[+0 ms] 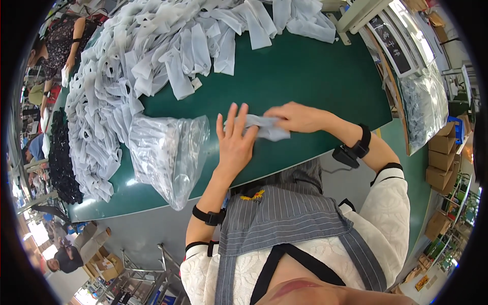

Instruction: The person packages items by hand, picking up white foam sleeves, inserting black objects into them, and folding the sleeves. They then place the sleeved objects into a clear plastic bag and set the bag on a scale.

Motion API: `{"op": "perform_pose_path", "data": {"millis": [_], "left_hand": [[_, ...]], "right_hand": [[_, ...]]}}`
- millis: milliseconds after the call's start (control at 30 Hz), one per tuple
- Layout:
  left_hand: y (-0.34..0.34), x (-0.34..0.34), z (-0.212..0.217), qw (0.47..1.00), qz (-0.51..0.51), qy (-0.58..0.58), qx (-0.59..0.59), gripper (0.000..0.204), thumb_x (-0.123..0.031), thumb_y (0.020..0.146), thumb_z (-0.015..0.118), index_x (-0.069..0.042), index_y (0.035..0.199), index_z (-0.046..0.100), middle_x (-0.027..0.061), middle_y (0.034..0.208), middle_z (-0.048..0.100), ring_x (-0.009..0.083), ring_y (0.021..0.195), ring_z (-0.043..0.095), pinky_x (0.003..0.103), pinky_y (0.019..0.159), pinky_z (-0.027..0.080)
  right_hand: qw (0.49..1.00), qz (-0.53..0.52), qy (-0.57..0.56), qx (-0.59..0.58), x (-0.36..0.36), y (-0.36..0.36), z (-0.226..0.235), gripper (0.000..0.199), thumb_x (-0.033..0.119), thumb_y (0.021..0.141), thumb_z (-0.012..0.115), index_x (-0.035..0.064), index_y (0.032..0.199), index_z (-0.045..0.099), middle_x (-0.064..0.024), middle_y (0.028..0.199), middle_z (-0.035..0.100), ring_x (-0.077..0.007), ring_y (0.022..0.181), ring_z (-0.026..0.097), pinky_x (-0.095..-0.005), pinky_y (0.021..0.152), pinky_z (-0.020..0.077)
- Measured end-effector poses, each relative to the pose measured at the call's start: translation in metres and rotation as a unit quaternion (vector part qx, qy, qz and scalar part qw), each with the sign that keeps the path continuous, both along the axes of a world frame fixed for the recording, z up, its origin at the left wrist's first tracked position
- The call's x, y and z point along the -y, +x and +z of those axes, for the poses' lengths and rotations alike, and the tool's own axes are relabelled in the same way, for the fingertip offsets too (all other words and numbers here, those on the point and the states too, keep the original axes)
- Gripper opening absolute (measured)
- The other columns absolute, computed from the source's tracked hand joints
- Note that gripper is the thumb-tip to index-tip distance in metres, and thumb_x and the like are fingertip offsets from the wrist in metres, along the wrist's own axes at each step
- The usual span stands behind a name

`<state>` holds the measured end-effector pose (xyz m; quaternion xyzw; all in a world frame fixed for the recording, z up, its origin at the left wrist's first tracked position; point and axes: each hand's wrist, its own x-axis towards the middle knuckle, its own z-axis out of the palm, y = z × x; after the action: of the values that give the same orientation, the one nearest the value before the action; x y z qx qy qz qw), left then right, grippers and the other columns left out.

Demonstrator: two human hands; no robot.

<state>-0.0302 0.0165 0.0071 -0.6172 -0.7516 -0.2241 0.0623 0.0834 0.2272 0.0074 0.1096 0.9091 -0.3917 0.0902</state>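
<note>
Seen from above, a green desk [315,71] carries a broad heap of pale grey fabric pieces [127,66] that sprawls along its far edge and down its left side, thinning toward the near-left corner. Beside the heap, close to the desk's near edge, lies a clear plastic bag [170,152] stuffed with more of the same pieces, its mouth slack and its bottom hanging just over the edge. A strip of black fabric [61,157] runs along the outer left edge past the heap. At the middle of the near edge a person in a striped grey apron works a single small grey piece [264,127], which lies flat on the desk with its long axis running roughly left to right. The left hand [235,140] is spread wide, fingers straight and pointing toward the far edge, its palm pressing down on the left end of the piece. The right hand [297,118] comes in from the right, fingers curled and pinching the top of the same piece near its right end. Both hands touch the piece, which lies between them; the bag sits just left of the left hand. Other workers appear beyond the desk's left side.
</note>
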Motion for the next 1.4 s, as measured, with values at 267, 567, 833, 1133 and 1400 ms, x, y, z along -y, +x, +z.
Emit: {"op": "perform_pose_path", "data": {"millis": [267,567,833,1133,1400], "left_hand": [[0.004,-0.017,-0.023,0.987,-0.031,0.013,0.159,0.042,-0.007,0.076,0.069,-0.005,0.116,0.055,0.0123,0.118,0.056,0.031,0.113,0.05,0.054,0.106,0.029],[0.02,-0.019,-0.014,0.984,-0.048,-0.025,0.17,0.05,-0.011,0.075,0.072,-0.006,0.122,0.053,0.0099,0.115,0.055,0.0295,0.112,0.051,0.052,0.107,0.028],[0.026,-0.008,-0.007,0.989,-0.101,-0.041,0.1,0.049,-0.019,0.07,0.077,-0.009,0.113,0.057,0.0092,0.118,0.054,0.028,0.116,0.048,0.054,0.107,0.026],[0.017,-0.014,-0.021,0.986,-0.101,-0.013,0.128,0.049,-0.026,0.067,0.079,-0.009,0.108,0.058,0.011,0.119,0.055,0.033,0.116,0.049,0.053,0.105,0.03],[0.031,-0.007,-0.019,0.984,-0.079,-0.045,0.154,0.061,-0.031,0.063,0.081,-0.01,0.116,0.058,0.0109,0.121,0.055,0.033,0.117,0.048,0.054,0.106,0.028]], "right_hand": [[0.931,-0.24,0.197,-0.192,-0.087,-0.094,0.017,0.028,0.027,0.089,0.058,-0.0003,0.094,0.053,-0.0196,0.078,0.064,-0.0343,0.067,0.064,-0.0428,0.065,0.0521],[0.915,-0.234,0.323,-0.051,-0.087,-0.06,-0.024,0.016,0.008,0.085,0.049,0.0028,0.1,0.049,-0.0203,0.074,0.065,-0.0407,0.071,0.065,-0.0511,0.064,0.0508],[0.986,-0.106,0.122,-0.037,0.017,0.043,0.002,0.018,0.009,0.087,0.052,0.0099,0.104,0.055,-0.016,0.076,0.064,-0.0375,0.065,0.062,-0.0468,0.058,0.0504],[0.986,-0.152,-0.029,-0.069,-0.053,-0.045,0.044,0.027,0.031,0.092,0.054,0.0078,0.105,0.06,-0.0163,0.086,0.068,-0.0342,0.075,0.067,-0.0452,0.067,0.0528],[0.9,-0.256,0.349,-0.061,-0.102,-0.109,-0.041,0.013,0.012,0.085,0.052,0.0013,0.092,0.056,-0.0205,0.082,0.068,-0.0419,0.076,0.066,-0.0495,0.069,0.0536]]}}
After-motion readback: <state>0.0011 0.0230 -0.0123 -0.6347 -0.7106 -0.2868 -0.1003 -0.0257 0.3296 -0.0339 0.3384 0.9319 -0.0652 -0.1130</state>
